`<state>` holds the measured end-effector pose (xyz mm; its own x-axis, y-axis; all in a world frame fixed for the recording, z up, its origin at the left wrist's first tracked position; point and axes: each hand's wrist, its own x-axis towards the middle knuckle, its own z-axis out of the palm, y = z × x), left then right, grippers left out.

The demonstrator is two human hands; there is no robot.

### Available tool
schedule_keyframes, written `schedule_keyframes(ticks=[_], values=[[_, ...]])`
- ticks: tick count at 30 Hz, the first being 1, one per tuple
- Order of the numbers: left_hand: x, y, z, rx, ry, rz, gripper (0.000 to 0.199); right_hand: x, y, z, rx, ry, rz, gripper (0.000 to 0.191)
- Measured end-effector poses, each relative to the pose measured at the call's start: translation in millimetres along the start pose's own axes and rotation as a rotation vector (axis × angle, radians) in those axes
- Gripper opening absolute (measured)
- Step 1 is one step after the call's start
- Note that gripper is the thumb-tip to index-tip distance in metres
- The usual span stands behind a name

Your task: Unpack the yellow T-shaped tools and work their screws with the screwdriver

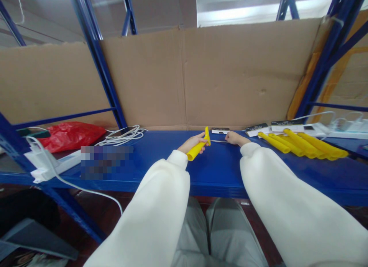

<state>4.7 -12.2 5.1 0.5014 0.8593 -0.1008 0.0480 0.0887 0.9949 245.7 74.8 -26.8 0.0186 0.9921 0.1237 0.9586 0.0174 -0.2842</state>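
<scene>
L hand (193, 142) is clamped on a yellow T-shaped pc. (196, 151) w/ a tubular handle; the handle's open end is pointed to 7 o'clock, the crosspiece to approx. 1 o'clock. R hand (235, 138) is held apart from it, at 3 o'clock, w/ fingers curled shut on the end of a thin metal strip (219, 141). Btwn the two hands the strip is stretched, roughly level — whether the crosspiece is touched by its far end can't be told, too small. Both hands are held over the blue shelf (161, 159), near its middle, and both arms are covered by white sleeves (161, 205).

Just beyond, at 12 o'clock, a small blk/white box (220, 131) is set on the shelf. At 3 o'clock, well apart from the R hand, a row of yellow handles (301, 144) is laid, some overlapped; behind them, at 2–3 o'clock, flat blk/white boxes (287, 126) are placed.

At 9 o'clock a coiled white cable (125, 135) is seen, w/ a red plastic bag (73, 136) beside it and a white power strip (67, 163) nearer the shelf's front edge. The back is closed off by cardboard (149, 79) at 12 o'clock, flanked by blue uprights (99, 61) at approx. 10 & 2. Grey-trousered legs (230, 228) are seen at 6.
</scene>
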Motion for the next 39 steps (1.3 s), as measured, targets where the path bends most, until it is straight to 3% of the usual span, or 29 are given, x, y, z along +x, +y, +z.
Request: schedule_keyframes(ticks=[4,11,15,19,27,39], values=[[-1.5,-2.3,2.1,0.038,0.008,0.021,0.068,-3.0,-6.4,-3.4,0.179,0.064,-0.072,0.019],[-0.7,-3.2,1.4,0.025,-0.007,0.028,0.074,-17.4,-35.3,-8.5,0.634,0.143,-0.405,0.021],[5.4,-4.0,-3.6,-0.024,-0.073,-0.012,0.073,-23.0,-45.2,0.4,0.696,0.137,-0.483,0.018],[11.1,-5.3,-9.4,-0.088,-0.156,-0.020,0.072,-22.4,-48.0,6.2,0.686,0.175,-0.481,0.014],[14.5,-7.2,-14.8,-0.120,-0.201,-0.033,0.070,-23.1,-49.6,8.4,0.698,0.203,-0.531,0.013],[7.8,-2.3,-8.3,-0.073,-0.125,-0.026,0.070,-27.5,-53.4,10.2,0.776,0.231,-0.458,0.019]])
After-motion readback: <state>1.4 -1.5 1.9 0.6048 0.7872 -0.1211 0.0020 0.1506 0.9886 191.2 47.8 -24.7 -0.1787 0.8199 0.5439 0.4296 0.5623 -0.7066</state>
